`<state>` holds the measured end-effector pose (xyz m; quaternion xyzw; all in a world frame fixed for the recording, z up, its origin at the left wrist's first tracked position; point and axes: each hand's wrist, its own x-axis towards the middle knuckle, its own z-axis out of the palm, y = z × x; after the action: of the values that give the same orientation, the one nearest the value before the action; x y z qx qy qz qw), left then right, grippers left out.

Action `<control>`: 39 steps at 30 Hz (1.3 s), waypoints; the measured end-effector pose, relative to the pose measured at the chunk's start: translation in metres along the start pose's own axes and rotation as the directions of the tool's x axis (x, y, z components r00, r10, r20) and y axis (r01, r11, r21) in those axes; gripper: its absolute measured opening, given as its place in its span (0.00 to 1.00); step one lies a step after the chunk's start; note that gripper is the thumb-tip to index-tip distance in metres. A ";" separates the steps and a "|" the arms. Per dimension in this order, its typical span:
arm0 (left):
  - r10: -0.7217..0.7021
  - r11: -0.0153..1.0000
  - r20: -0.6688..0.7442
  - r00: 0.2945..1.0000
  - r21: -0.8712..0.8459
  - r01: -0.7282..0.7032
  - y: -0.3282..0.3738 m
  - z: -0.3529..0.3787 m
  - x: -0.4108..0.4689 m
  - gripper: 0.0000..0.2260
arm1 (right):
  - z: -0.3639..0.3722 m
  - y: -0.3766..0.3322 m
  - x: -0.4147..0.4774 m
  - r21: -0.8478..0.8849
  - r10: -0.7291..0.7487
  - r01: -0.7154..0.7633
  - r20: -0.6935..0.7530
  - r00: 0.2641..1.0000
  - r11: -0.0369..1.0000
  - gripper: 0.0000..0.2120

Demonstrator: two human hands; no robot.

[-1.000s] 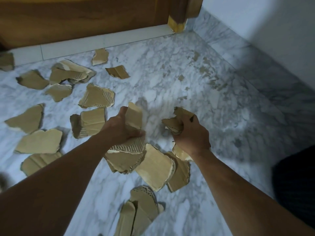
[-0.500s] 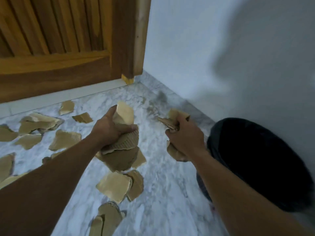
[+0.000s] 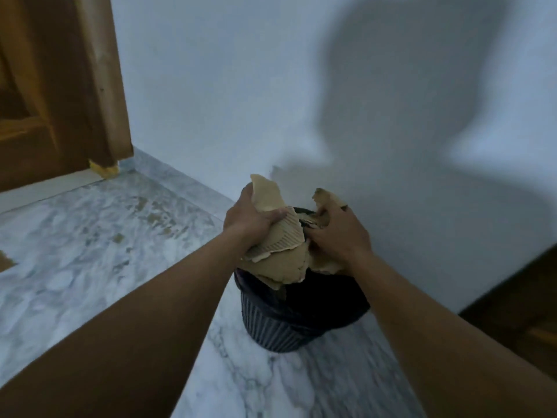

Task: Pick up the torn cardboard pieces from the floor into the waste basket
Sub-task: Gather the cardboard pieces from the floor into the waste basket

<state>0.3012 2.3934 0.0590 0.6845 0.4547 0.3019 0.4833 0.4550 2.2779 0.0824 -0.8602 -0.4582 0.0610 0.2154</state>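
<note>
- Left hand (image 3: 251,220) is gripping a bunch of torn tan cardboard pieces (image 3: 280,251) – thumb lying across the top, fingers wrapped under.
- Top piece in that bunch is standing up past the knuckles, smooth face, ragged curved edge; the piece under the thumb is showing its stripped side, with parallel corrugated ridges exposed.
- Lower pieces are hanging down flat, matte, with pale torn rims, overlapping the near rim of the basket.
- Right hand (image 3: 339,233) is closed on a smaller crumpled brown cardboard scrap (image 3: 327,197) – fingers curled in, scrap poking out above the knuckles, more tan board showing under the palm.
- Both hands are sitting directly over the mouth of the dark round ribbed plastic waste basket (image 3: 271,330); the two bunches are touching each other in the middle.
- Basket wall is showing fine vertical ribs, tapering toward the base; the inside is reading black, contents not visible.
- Basket is standing on the white-grey veined marble floor (image 3: 90,236), close to the plain pale wall (image 3: 241,86).
- Floor is glossy, with brownish blotches toward the corner.
- One tan cardboard bit (image 3: 4,260) is lying at the far left edge, mostly cut off.
- Brown wooden door frame (image 3: 102,86) is standing at upper left, a yellowish chipped foot at its base.
- No labels or writing readable anywhere.
</note>
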 end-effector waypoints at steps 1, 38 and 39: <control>-0.024 0.999 0.023 0.999 0.025 0.023 -0.001 0.013 0.000 0.38 | 0.000 0.008 -0.003 0.026 0.011 -0.012 0.031 0.999 1.000 0.21; -0.370 0.505 -0.452 0.812 0.636 0.584 -0.416 -0.191 -0.256 0.40 | 0.423 -0.165 -0.130 -0.013 -0.422 0.563 0.648 0.634 0.826 0.57; -0.355 0.492 -0.488 0.797 0.628 0.603 -0.421 -0.204 -0.256 0.42 | 0.436 -0.175 -0.133 -0.023 -0.438 0.592 0.650 0.621 0.806 0.57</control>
<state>-0.1158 2.2885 -0.2571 0.6117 0.7775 0.0322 0.1425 0.1134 2.3918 -0.2480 -0.6412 -0.7345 0.2186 -0.0411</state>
